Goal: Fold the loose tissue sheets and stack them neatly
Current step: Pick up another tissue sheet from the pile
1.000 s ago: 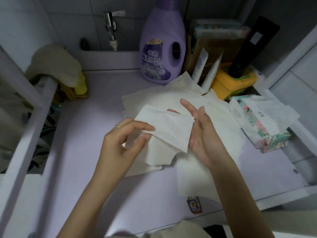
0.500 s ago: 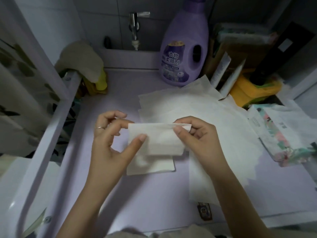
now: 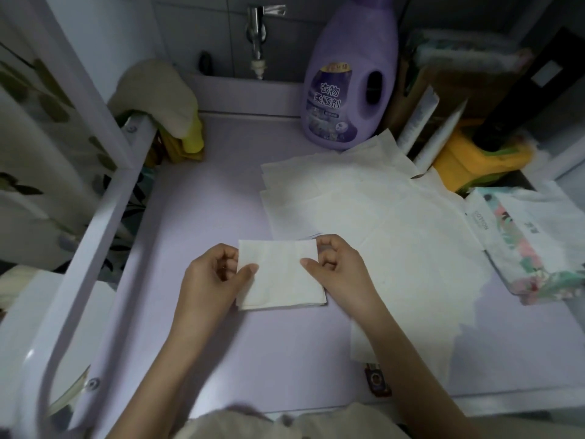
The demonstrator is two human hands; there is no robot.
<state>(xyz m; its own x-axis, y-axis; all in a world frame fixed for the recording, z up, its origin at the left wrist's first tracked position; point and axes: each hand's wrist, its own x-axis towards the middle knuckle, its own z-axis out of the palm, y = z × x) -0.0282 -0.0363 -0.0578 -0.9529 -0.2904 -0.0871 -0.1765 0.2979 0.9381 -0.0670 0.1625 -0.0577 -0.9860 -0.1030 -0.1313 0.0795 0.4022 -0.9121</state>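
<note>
From the head camera, the folded tissue [image 3: 280, 274] lay square between the two hands on the pale purple tabletop [image 3: 205, 191], towards the near edge. Its lower side showed several layered edges (one sheet or a small stack, the picture could not settle). The left hand [image 3: 212, 277] gripped its left edge, with the thumb laid on top and the other fingers curled in at the margin. The right hand [image 3: 342, 267] gripped the right edge in the same way: the thumb pressed on the upper face, and a curled forefinger met the far right corner. Both forearms came in from the bottom of the frame and flanked the tissue.

Just beyond the right hand, the loose tissue sheets [image 3: 389, 213] lay spread flat and overlapping. They ran from the middle of the tabletop towards the right and passed under the right forearm. Their near left corner sat just beside the folded tissue's far edge.

A purple softener bottle [image 3: 346, 90] stood upright at the back, touching the far corner of the spread. To the right of the sheets lay a flower-printed tissue pack [image 3: 535, 248], with a yellow container [image 3: 465, 156] behind it. A metal tap [image 3: 258, 33] was fixed to the tiled wall, and a beige cloth [image 3: 155, 90] was draped at the back left corner.
</note>
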